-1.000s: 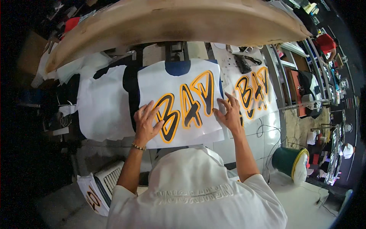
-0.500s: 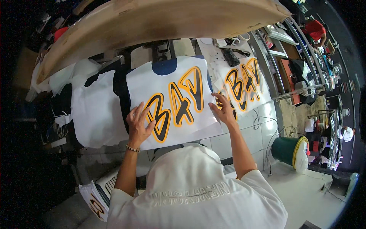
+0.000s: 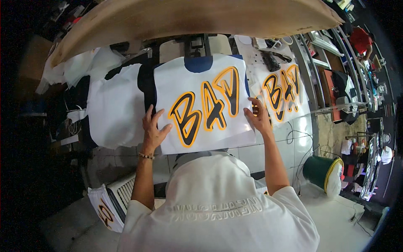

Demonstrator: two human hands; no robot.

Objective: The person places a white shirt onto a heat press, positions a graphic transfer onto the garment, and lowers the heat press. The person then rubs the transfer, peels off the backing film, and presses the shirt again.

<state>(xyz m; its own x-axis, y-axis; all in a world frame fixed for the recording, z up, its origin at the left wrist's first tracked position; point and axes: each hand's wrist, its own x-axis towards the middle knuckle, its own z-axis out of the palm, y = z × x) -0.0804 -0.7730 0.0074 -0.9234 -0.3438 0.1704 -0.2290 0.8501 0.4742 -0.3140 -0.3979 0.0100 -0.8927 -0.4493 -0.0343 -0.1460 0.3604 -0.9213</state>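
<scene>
Handling of the white lettered sheet [image 3: 205, 105] by its two sides looks like the step in hand. It lies face up and mostly flat in front of you, and dark blue cloth [image 3: 198, 65] shows at the neck-shaped notch in its far edge.

Your left hand [image 3: 154, 131] is at the sheet's near left side, with fingers spread and the thumb reaching in over the surface. That grip is wide, pinching nothing that shows. Your right hand [image 3: 261, 116] is at the sheet's right edge, the thumb and bent forefinger only a narrow gap apart; whether they nip the edge, you cannot tell from here.

To the left of the sheet, a plain white panel [image 3: 114, 107] lies across a dark strip. To the right of the sheet, a second lettered sheet [image 3: 297, 98] lies near your right hand. Beyond the sheet's far edge, a brown panel [image 3: 193, 21] arches across.

As a judgement, the next move calls for both your hands to work evenly, with light contact on each side. If you pull with just one, the sheet could skew or buckle against the blue cloth.
</scene>
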